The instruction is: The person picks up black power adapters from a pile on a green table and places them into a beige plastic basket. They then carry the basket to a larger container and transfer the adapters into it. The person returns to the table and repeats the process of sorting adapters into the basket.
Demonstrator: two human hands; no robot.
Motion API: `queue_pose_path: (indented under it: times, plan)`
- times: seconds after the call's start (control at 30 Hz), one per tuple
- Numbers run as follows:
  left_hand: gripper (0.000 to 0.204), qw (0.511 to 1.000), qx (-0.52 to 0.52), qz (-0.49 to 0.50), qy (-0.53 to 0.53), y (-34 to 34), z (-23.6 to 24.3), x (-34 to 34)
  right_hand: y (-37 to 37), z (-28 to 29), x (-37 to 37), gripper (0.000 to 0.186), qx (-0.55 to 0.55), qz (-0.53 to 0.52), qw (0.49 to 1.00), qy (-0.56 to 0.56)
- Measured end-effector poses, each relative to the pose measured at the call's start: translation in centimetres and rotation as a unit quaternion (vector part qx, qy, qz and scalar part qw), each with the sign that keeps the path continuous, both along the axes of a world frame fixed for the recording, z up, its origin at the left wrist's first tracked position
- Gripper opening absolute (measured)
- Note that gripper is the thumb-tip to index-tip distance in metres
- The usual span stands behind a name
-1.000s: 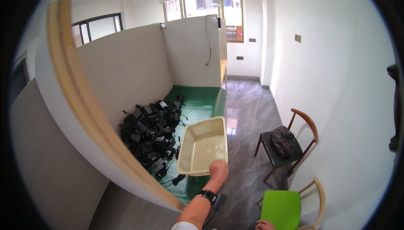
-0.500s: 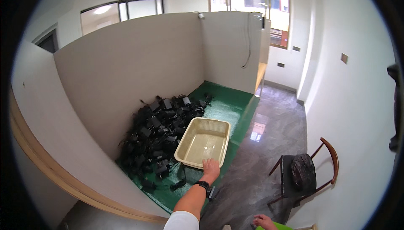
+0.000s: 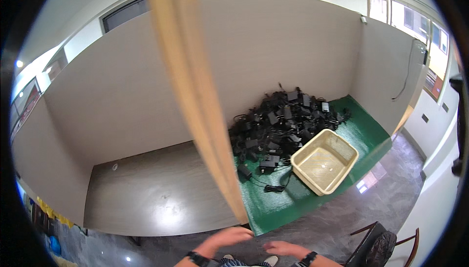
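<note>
My left hand [image 3: 231, 236], with a dark band at its wrist, reaches across in front of the partition's lower end. Its fingers look stretched out, holding nothing visible. Close by on the right is my right hand [image 3: 283, 248], its fingers pointing left and loosely apart, also without a visible object. Both hands are apart from the cream plastic basket [image 3: 298, 172], which rests tilted on the green-covered table [image 3: 264, 218]. The basket has mesh sides and looks nearly bare inside. Behind it to the left lies a heap of black power adapters [image 3: 273, 125] with tangled cables.
A wood-edged partition [image 3: 195, 91] divides the green-covered table from a brown desk [image 3: 146, 194] on the left. Grey panels [image 3: 288, 37] stand behind. At the lower right is a dark chair [image 3: 364, 242] with a black bag [image 3: 382, 248] on it.
My left hand has let go of the basket's near rim and drawn back. My view has swung left, bringing the brown desk into sight. My right hand is nearer my left.
</note>
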State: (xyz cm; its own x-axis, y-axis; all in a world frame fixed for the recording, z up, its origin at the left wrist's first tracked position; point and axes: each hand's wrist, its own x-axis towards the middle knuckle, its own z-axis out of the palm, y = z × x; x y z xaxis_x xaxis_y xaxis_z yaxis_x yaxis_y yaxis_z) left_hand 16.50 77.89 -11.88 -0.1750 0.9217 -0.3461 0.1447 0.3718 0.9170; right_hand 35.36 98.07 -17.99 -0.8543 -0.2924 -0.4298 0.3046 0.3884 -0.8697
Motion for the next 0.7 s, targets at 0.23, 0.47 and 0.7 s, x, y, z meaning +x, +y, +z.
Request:
queue_pose_path:
  times: [0.23, 0.47, 0.7]
  plan:
    - [0.049, 0.608, 0.407, 0.552, -0.400, -13.1, 1.1, -12.4, -14.4, 15.3, -17.7, 0.048, 0.233, -0.067, 0.800, 0.549]
    - [0.062, 0.551, 0.450, 0.475, -0.517, -14.2, 10.2, -15.7, -21.8, 13.9, -30.6, 0.050, 0.156, -0.084, 0.828, 0.532]
    - [0.060, 0.729, 0.471, 0.462, -0.183, -13.8, 13.6, -16.2, -23.5, 13.1, -33.8, 0.058, -0.618, -0.040, 0.784, 0.049]
